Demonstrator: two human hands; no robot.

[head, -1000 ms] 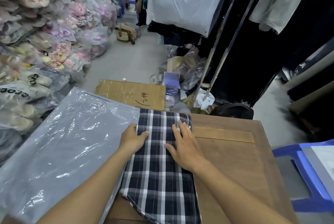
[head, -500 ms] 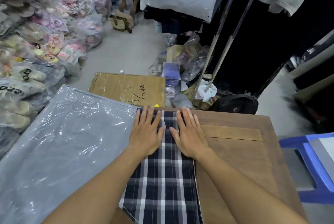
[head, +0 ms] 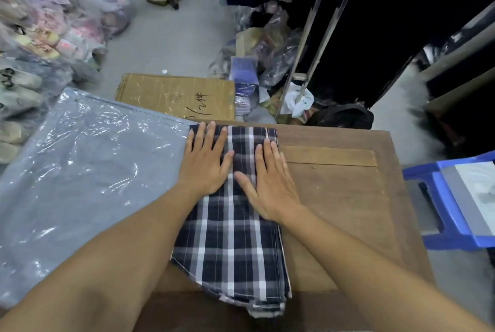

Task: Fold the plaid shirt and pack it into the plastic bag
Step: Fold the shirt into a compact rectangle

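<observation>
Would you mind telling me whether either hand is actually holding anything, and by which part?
Nothing is gripped. The left hand and right hand lie flat, fingers extended, pressing the far half of the folded plaid shirt.

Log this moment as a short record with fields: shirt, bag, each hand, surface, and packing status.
shirt: plaid shirt, folded into a long narrow strip, lying flat
bag: plastic bag, flat, to the left of the shirt, holds something grey
left hand: left hand, palm down, fingers spread, on the shirt's far end
right hand: right hand, palm down, flat on the shirt beside the left
surface: wooden table
packing status: shirt not yet in the bag
</observation>
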